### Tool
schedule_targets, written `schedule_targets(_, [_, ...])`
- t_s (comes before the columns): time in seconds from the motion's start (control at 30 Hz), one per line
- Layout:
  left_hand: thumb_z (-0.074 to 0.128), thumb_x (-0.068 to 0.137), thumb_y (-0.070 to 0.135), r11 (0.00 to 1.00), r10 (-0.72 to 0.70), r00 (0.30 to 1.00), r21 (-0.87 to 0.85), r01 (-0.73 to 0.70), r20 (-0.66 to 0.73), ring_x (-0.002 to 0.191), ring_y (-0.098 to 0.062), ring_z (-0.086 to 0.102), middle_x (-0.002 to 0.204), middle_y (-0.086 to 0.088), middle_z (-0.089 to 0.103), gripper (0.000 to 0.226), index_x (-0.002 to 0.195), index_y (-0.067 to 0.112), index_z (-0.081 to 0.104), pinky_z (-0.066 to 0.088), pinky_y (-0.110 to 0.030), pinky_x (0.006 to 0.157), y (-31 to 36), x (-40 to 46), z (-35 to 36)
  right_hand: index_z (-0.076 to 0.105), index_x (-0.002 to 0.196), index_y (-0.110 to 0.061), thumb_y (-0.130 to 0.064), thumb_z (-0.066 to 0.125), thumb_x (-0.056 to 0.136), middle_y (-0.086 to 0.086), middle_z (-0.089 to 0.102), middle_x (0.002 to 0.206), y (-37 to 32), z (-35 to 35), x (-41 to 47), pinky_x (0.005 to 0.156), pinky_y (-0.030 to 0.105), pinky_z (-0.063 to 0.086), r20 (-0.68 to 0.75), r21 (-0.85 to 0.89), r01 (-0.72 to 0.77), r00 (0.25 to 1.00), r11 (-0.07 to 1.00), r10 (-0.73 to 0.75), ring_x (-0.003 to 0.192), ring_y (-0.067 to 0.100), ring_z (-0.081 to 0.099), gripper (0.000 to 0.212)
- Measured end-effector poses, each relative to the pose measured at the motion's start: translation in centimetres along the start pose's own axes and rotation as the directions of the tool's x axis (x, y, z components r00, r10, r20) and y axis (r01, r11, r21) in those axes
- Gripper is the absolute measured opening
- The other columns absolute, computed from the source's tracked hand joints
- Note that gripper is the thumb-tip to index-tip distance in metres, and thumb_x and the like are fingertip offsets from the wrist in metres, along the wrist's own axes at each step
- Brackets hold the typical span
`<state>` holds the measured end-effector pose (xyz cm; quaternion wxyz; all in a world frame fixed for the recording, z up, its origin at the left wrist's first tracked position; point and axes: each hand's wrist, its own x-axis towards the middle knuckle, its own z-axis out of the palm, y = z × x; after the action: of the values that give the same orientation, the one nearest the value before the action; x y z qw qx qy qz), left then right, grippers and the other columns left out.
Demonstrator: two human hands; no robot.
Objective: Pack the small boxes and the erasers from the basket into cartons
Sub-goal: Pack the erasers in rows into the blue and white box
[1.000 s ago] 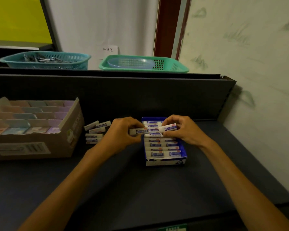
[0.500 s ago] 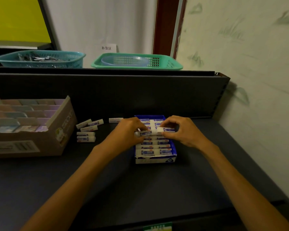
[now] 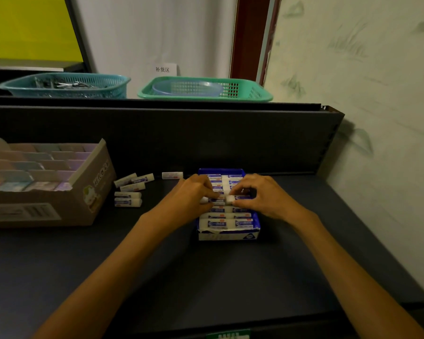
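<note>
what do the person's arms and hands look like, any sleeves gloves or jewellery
Both forearms are bare as far as the frame shows, with no sleeves in view. The left hand and right hand wear no gloves. No watch, bracelet or ring shows on either, though the dim light could hide a thin ring.

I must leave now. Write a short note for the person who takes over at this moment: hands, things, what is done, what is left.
Left hand and right hand each pinch an eraser over the blue carton, lowering them into it.
Done: the carton's front rows are filled; the brown carton on the left holds small boxes.
Left: seat these two, then pack the six loose erasers lying between the cartons.
</note>
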<state>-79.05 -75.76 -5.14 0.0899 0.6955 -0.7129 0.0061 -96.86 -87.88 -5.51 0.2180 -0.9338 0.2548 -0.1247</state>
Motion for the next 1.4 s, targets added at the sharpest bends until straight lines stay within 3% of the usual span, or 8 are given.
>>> schedule_targets(0.13, [0.054, 0.092, 0.030, 0.999, 0.014, 1.000, 0.033, -0.014, 0.002, 0.120, -0.011, 0.039, 0.133, 0.003, 0.042, 0.037, 0.129, 0.025, 0.053, 0.039, -0.027, 0.098, 0.1, 0.0, -0.1, 0.061, 0.113, -0.030, -0.032, 0.069, 0.083, -0.008, 0.049, 0.125, 0.2, 0.2, 0.3, 0.100, 0.032, 0.039, 0.028, -0.091, -0.017, 0.999, 0.996, 0.020, 0.119, 0.009, 0.041, 0.031])
schedule_targets(0.23, [0.054, 0.092, 0.031, 0.999, 0.022, 1.000, 0.039, -0.022, 0.002, 0.121, -0.012, 0.041, 0.134, 0.002, 0.043, 0.039, 0.130, 0.025, 0.051, 0.039, -0.026, 0.097, 0.2, 0.0, -0.1, 0.061, 0.113, -0.030, -0.032, 0.069, 0.083, -0.008, 0.048, 0.125, 0.4, -0.1, 0.2, 0.100, 0.035, 0.042, 0.052, -0.082, -0.013, 0.999, 0.997, 0.017, 0.119, 0.010, 0.041, 0.031])
schedule_targets(0.63, [0.057, 0.091, 0.026, 0.999, 0.049, 0.999, -0.005, -0.049, -0.012, 0.115, -0.009, 0.046, 0.128, 0.003, 0.049, 0.032, 0.122, 0.022, 0.059, 0.037, -0.019, 0.093, -0.3, 0.2, -0.1, 0.065, 0.113, -0.023, -0.024, 0.069, 0.084, -0.007, 0.051, 0.121, 0.3, -0.2, 0.0, 0.091, 0.022, 0.044, 0.031, -0.044, 0.002, 1.000, 0.999, 0.000, 0.110, 0.002, 0.044, 0.030])
schedule_targets(0.77, [0.058, 0.090, 0.026, 0.999, 0.041, 0.999, -0.008, -0.042, -0.015, 0.116, -0.009, 0.045, 0.127, 0.003, 0.049, 0.032, 0.121, 0.022, 0.060, 0.037, -0.020, 0.093, -0.3, 0.2, -0.1, 0.066, 0.114, -0.022, -0.024, 0.069, 0.084, -0.005, 0.052, 0.121, 0.2, -0.3, 0.1, 0.093, 0.027, 0.046, 0.043, -0.066, -0.003, 0.999, 0.998, 0.006, 0.111, 0.003, 0.044, 0.031])
schedule_targets(0.9, [0.057, 0.090, 0.029, 1.000, 0.023, 0.999, -0.019, -0.024, -0.028, 0.118, -0.010, 0.043, 0.128, 0.004, 0.050, 0.033, 0.122, 0.024, 0.059, 0.038, -0.023, 0.094, -0.2, 0.1, -0.2, 0.065, 0.115, -0.025, -0.029, 0.069, 0.084, -0.007, 0.052, 0.123, 0.1, -0.3, -0.1, 0.095, 0.024, 0.038, 0.040, -0.113, -0.007, 0.999, 0.994, 0.011, 0.113, 0.005, 0.042, 0.031])
schedule_targets(1.1, [0.056, 0.089, 0.038, 0.995, -0.098, 0.990, 0.018, 0.100, -0.101, 0.117, -0.013, 0.044, 0.128, 0.002, 0.051, 0.037, 0.125, 0.025, 0.055, 0.038, -0.028, 0.095, -1.9, -1.5, -1.4, 0.059, 0.120, -0.026, -0.039, 0.064, 0.087, -0.011, 0.053, 0.112, -2.2, -0.3, 1.0, 0.091, 0.025, 0.042, -0.078, -0.131, 0.029, 0.996, 0.991, -0.040, 0.101, 0.003, 0.048, 0.036])
schedule_targets(1.23, [0.054, 0.090, 0.042, 0.968, -0.223, 0.974, 0.113, 0.226, -0.043, 0.122, -0.019, 0.042, 0.133, -0.001, 0.048, 0.046, 0.132, 0.026, 0.047, 0.036, -0.035, 0.100, -4.2, -3.7, -2.7, 0.053, 0.127, -0.029, -0.042, 0.061, 0.088, -0.009, 0.054, 0.123, -4.1, 1.0, 3.0, 0.099, 0.032, 0.040, -0.075, -0.171, 0.060, 0.994, 0.983, -0.074, 0.115, 0.009, 0.047, 0.041])
schedule_targets(1.4, [0.058, 0.087, 0.040, 0.945, -0.320, 0.947, 0.059, 0.320, -0.017, 0.122, -0.017, 0.044, 0.135, 0.000, 0.045, 0.049, 0.133, 0.026, 0.045, 0.036, -0.031, 0.100, -7.0, -7.2, -3.1, 0.049, 0.130, -0.030, -0.041, 0.061, 0.088, -0.006, 0.052, 0.128, -6.7, 3.2, 5.7, 0.100, 0.037, 0.043, -0.026, -0.176, 0.122, 0.991, 0.977, -0.129, 0.119, 0.014, 0.047, 0.045])
